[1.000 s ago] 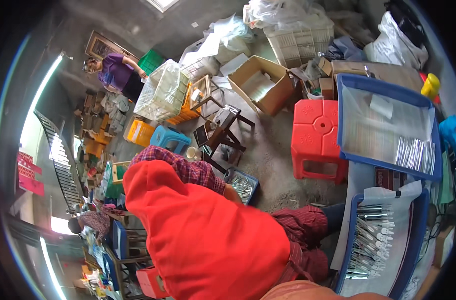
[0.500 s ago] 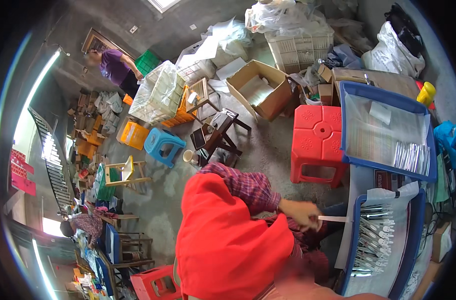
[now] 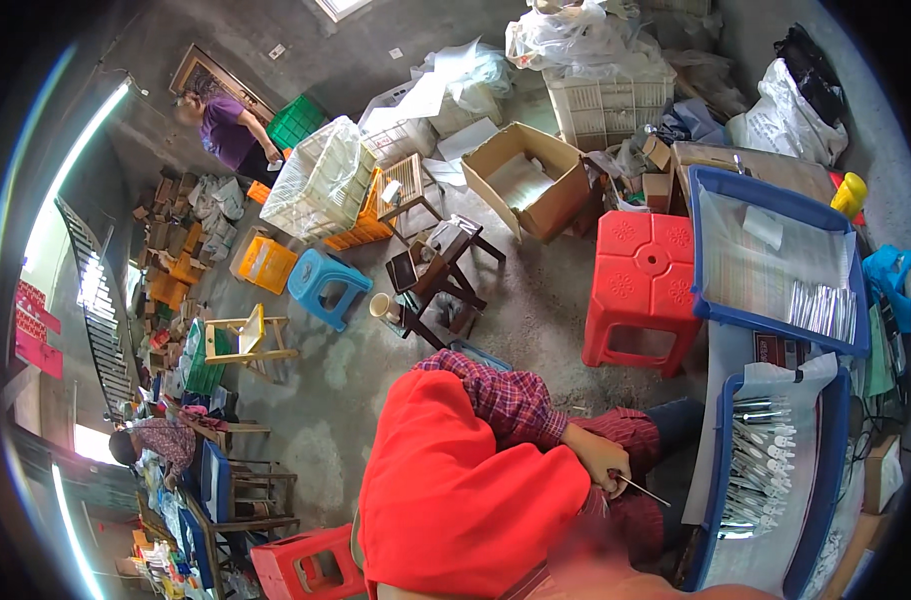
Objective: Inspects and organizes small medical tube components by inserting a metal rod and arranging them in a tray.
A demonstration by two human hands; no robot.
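My left hand [image 3: 601, 458], below a plaid sleeve, is closed around a slim metal stick [image 3: 643, 491]. The stick's free end points right and slightly down, over my dark red trousers. My right hand does not show. To the right of the stick, a blue tray [image 3: 720, 455] lined with pale sheet holds many slim silver pieces with white parts [image 3: 760, 465] in a loose row. Beyond it, another blue tray [image 3: 697, 240] holds a bunch of plain silver sticks [image 3: 823, 312] on a pale liner.
A red stool [image 3: 643, 260] stands beside the trays. Behind it are an open cardboard box [image 3: 525, 185], a dark small bench [image 3: 440, 265], a blue stool [image 3: 327, 285] and white crates [image 3: 320, 185]. One person [image 3: 230, 130] stands far off; another person [image 3: 165, 445] bends over a table.
My left hand has drawn back and down from the nearer tray. The stick, earlier reaching toward that tray's edge, now tilts downward over my legs. The view has shifted slightly.
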